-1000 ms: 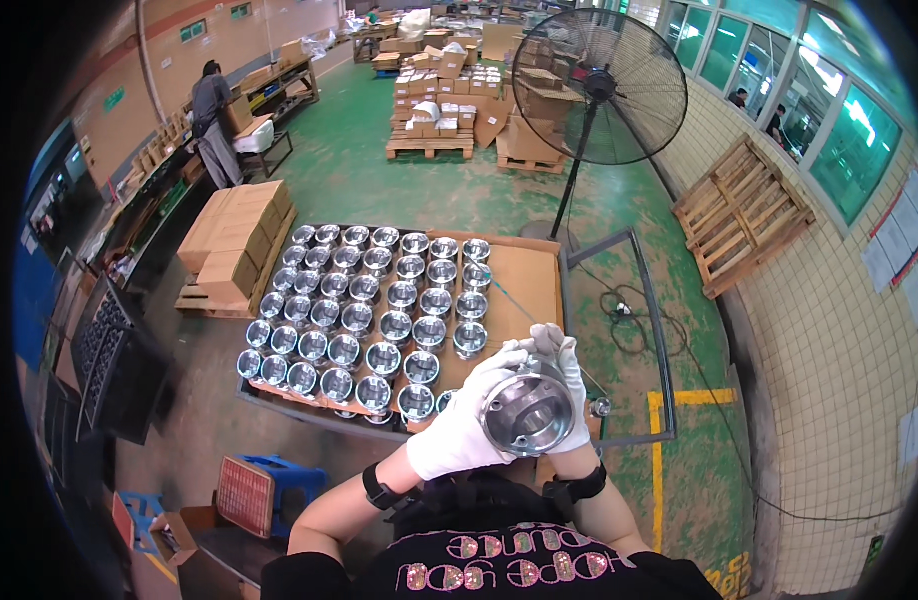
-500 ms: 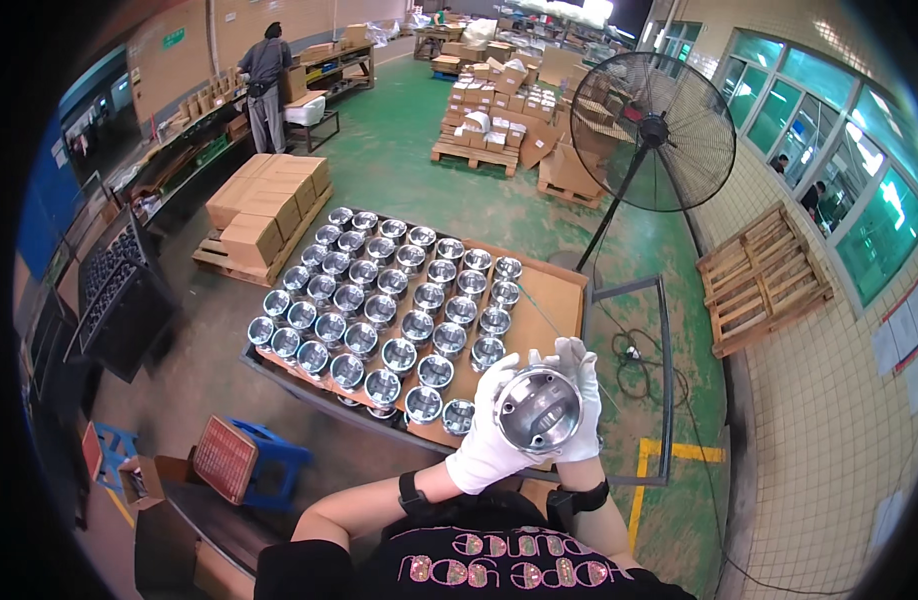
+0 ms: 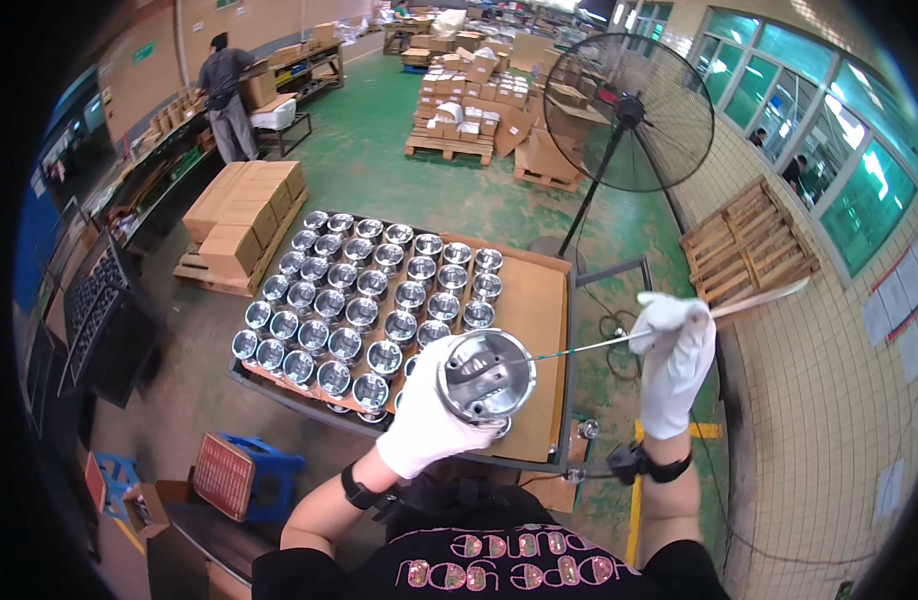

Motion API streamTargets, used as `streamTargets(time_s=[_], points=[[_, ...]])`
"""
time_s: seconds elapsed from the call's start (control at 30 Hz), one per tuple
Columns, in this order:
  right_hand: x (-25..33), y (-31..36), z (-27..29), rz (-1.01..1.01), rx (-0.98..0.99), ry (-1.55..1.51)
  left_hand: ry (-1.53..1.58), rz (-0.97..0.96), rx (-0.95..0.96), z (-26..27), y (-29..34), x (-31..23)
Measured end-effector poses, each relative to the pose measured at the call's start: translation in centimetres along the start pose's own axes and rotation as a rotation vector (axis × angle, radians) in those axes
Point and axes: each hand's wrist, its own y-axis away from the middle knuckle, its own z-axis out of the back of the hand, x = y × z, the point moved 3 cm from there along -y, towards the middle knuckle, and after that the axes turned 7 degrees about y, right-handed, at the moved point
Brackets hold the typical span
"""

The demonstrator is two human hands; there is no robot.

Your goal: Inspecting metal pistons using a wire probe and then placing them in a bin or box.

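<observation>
The left hand's (image 3: 431, 418) grip is wrapped around a metal piston (image 3: 486, 374), held above the near side of the bench (image 3: 564, 440); in this head view its hollow end faces up, probably to expose the inside. The right hand (image 3: 674, 345) grasps a thin rod (image 3: 589, 346), whose green-marked end lies at the piston's rim; contact cannot be told. Other pistons (image 3: 361, 314) stand in rows over a cardboard sheet (image 3: 541, 320), likely for orderly access and protection from scratches.
</observation>
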Motion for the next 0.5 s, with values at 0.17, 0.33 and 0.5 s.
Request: streamTargets(time_s=[0.17,0.33,0.5], points=[[1.4,-3.1,-3.1,-0.138,0.266,0.049,-0.049,0.077,0.102,0.9,0.2,-1.1],[0.2,-3.3,-4.9,-0.228,0.42,-0.018,-0.022,0.146,0.202,0.6,0.2,-2.4],[-0.4,-2.9,-4.8,-0.213,0.503,0.034,-0.076,0.138,0.205,0.8,0.5,-2.6]])
